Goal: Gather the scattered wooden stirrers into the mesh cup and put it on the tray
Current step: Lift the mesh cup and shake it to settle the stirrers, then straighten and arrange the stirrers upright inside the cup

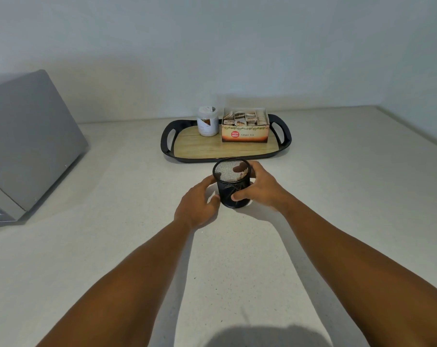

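The right hand (261,187) has its grip wrapped round the black mesh cup (233,185), thumb across the near wall and fingers curled behind the rim. The left hand (198,202) rests against the cup's other side, fingers relaxed and spread rather than clamped. The cup stands on the worktop (237,259) just in front of the tray (167,144), not yet on it. Pale stirrers (243,174) show inside against its far wall; how many, I cannot tell.

The tray's raised black lip lies between the cup and the wooden floor behind it. A low slide would likely catch the cup's base on that lip, tip it and spill the stirrers. Beyond the lip, a tea box (245,132) and a white jar (207,121) stand at the tray's back; a long reach could knock them. The bare wood nearer the cup looks the safer landing.
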Tool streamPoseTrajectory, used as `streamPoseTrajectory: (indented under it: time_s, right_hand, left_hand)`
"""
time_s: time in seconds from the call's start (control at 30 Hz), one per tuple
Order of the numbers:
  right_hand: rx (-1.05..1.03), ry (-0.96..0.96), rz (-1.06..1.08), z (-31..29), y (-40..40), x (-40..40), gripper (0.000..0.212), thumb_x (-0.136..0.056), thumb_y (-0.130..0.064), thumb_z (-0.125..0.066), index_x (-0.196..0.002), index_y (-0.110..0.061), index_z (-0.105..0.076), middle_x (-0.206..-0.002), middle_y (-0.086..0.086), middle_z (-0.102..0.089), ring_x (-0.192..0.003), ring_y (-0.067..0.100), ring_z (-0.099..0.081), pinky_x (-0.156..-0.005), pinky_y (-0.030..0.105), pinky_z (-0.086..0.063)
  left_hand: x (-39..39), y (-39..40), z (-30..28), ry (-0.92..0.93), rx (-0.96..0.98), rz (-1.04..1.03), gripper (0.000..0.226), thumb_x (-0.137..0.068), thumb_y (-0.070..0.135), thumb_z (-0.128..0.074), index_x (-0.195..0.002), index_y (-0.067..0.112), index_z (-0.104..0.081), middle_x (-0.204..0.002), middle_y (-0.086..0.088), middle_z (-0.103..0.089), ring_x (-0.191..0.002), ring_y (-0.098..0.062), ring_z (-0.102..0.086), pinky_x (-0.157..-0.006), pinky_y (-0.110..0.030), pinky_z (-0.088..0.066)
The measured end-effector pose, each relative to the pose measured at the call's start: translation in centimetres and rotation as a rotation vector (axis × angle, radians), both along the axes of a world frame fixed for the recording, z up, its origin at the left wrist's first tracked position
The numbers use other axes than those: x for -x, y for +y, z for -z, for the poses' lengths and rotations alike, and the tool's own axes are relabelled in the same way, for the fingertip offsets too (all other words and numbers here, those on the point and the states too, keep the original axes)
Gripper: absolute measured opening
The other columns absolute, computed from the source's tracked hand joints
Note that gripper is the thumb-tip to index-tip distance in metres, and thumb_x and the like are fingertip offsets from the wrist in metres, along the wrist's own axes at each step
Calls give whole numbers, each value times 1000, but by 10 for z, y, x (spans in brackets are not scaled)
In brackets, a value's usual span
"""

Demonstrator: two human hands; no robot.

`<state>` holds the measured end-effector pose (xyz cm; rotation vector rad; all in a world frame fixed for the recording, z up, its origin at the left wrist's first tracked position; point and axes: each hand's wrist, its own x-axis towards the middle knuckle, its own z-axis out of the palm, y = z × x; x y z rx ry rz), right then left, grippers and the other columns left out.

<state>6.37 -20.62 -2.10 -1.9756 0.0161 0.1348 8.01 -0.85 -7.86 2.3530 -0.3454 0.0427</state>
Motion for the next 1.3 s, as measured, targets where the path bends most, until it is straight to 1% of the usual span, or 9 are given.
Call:
streamPoseTrajectory:
  time_s: [0.17,0.37,0.5,0.63,0.8,0.87,0.97,1.1,1.3]
  right_hand:
    - [-68,55,-30,-2,-7,-4,89,-63,2,-83,-135,-26,-40,-134,-1,-53,-127,20,-47,-89,28,-50]
    - [-116,107,-70,-6,-9,-7,88,-67,12,-75,-137,-25,-36,-143,7,-46,-133,27,-41,-104,43,-48]
    - [-169,117,-97,-8,-10,-5,83,-70,17,-70,-136,-22,-38,-141,5,-47,-131,25,-41,-103,38,-46]
    - [-141,94,-97,-7,-8,-5,80,-72,14,-70,-137,-21,-39,-137,4,-50,-127,21,-44,-88,28,-49]
    - [-71,69,-76,-5,-5,-8,79,-73,14,-68,-138,-23,-42,-136,3,-55,-129,21,-47,-101,40,-50]
    - [-15,50,-67,-5,-2,-9,79,-76,14,-67,-140,-25,-43,-138,2,-55,-130,21,-47,-99,38,-51]
    - [28,-6,-12,-7,-3,-14,67,-81,9,-68,-137,-21,-48,-135,0,-57,-118,17,-54,-82,25,-53]
    - [52,-52,171,-10,-12,-22,53,-83,9,-64,-129,-16,-57,-126,0,-62,-109,20,-61,-84,32,-57]
    - [53,-205,280,-38,-12,-28,24,-85,-8,-70,-107,-16,-66,-94,-6,-63,-88,9,-58,-75,20,-46]
  left_hand:
    - [2,-1,-2,26,-30,58,69,-84,55,-53,-149,36,-38,-145,5,-55,-133,-22,-51,-109,-48,-45]
    - [1,0,0,-2,6,95,73,-80,61,-59,-146,40,-38,-143,10,-57,-131,-18,-52,-109,-46,-46]
    - [1,0,-1,-31,58,123,74,-82,56,-71,-146,36,-40,-138,12,-60,-127,-11,-53,-106,-35,-44]
    - [2,-1,-2,-60,98,109,78,-79,57,-76,-145,34,-41,-138,13,-59,-119,1,-50,-101,-25,-45]
    - [4,-3,-3,-87,71,53,89,-68,72,-76,-140,33,-43,-135,10,-54,-119,-6,-51,-96,-27,-53]
    - [4,-4,-4,-96,52,35,92,-62,79,-74,-137,35,-43,-131,11,-54,-117,-8,-53,-93,-29,-56]
    - [2,-4,-2,-106,37,9,92,-56,85,-72,-129,36,-46,-123,14,-55,-111,-8,-57,-87,-30,-59]
    - [0,-2,0,-97,41,-19,97,-49,87,-75,-121,33,-40,-117,14,-57,-107,-6,-58,-83,-31,-60]
    - [-3,-2,-2,-2,83,63,120,-49,84,-78,-146,35,-28,-144,9,-55,-130,-14,-55,-101,-39,-54]
